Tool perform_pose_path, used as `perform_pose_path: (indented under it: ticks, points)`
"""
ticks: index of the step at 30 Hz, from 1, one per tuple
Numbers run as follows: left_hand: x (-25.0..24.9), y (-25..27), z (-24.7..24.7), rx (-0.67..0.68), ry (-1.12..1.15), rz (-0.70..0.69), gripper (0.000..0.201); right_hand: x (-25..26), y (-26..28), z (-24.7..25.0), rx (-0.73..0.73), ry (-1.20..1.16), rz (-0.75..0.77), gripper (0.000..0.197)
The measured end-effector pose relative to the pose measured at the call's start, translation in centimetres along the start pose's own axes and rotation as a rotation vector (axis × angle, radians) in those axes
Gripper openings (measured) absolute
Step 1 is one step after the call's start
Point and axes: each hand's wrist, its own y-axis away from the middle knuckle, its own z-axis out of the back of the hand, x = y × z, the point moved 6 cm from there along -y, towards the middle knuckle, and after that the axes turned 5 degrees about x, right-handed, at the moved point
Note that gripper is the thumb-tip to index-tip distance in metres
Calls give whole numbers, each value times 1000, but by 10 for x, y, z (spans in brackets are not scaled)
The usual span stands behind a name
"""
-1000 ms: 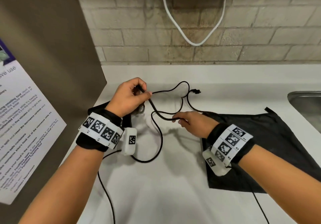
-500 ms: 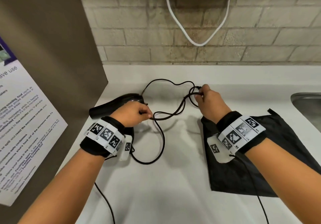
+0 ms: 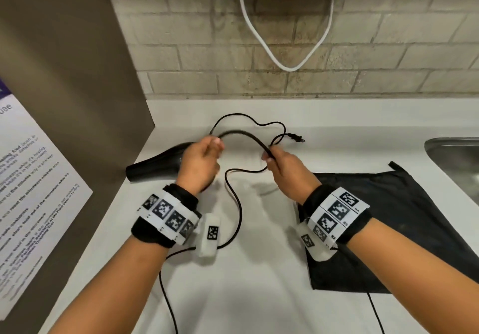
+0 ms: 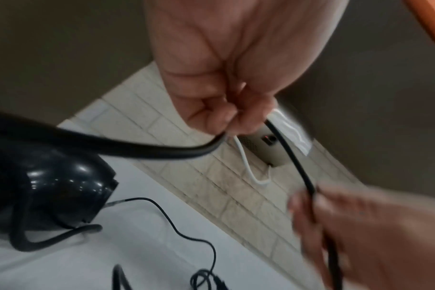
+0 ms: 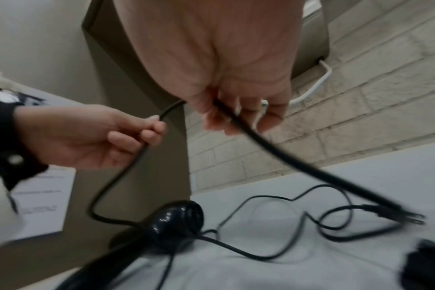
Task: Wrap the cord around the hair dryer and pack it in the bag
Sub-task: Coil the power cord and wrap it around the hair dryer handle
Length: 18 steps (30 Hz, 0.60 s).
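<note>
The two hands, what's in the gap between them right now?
A raised stretch of the black cord arcs from the left hand to the right hand, each pinching it; the head view shows white counter beneath.

We count one hair dryer [image 3: 158, 165], one black cord [image 3: 243, 134], one bag [image 3: 388, 219] and two hands.

Left hand [image 3: 201, 163] at 9 o'clock and right hand [image 3: 286, 169] at 3 o'clock, both raised, fingers pinched closed, wrists banded.
</note>
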Motion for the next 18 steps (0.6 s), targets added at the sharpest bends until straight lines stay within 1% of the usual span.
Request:
perform_pose_path:
  ticks: [1, 3, 4, 5, 6, 7, 8, 9, 10, 11, 12, 13, 14, 15, 16, 17, 18]
  points:
    - [-1, -4, 11, -55, 42, 20, 31, -12, 0, -3, 61, 42, -37, 15]
    - [-2, -11, 28, -92, 67, 38, 32, -26, 1, -7, 151, 14, -59, 16]
    - [-1, -14, 32, -92, 56, 39, 32, -28, 1, -7, 169, -13, -60, 17]
    - [1, -16, 35, -94, 32, 43, 30, -28, 0, -4, 154, -34, -60, 18]
    - [5, -17, 36, -105, -4, 46, 25, -29, -3, 1, 95, -49, -50, 18]
    - [6, -16, 37, -139, -72, 29, 18, -27, -6, 10, 1, -50, -30, 18]
    - [5, -12, 39, -199, -160, -20, 18, -24, -9, 19, -104, -42, -5, 19]
    - [0, -5, 39, -267, -228, -106, 23, -18, -12, 28, -201, -37, 27, 20]
    - [-7, 3, 36, -311, -267, -227, 25, -12, -14, 35, -278, -43, 61, 20]
    - [-12, 10, 28, -299, -286, -332, 22, -5, -18, 41, -328, -51, 98, 20]
    - [-15, 16, 16, -222, -304, -395, 19, 4, -19, 47, -366, -57, 141, 20]
    - [-13, 20, 1, -97, -312, -392, 20, 14, -18, 51, -392, -58, 186, 20]
    - [-9, 21, -14, 47, -291, -325, 24, 23, -18, 53, -404, -57, 234, 20]
    - [-4, 20, -30, 184, -232, -222, 32, 30, -17, 53, -403, -50, 273, 20]
    - [0, 21, -39, 284, -141, -119, 42, 39, -15, 51, -390, -45, 317, 21]
    - [-1, 23, -45, 350, -11, -33, 47, 47, -12, 47, -369, -41, 362, 21]
    - [-4, 24, -47, 381, 133, 24, 47, 53, -9, 41, -338, -37, 404, 22]
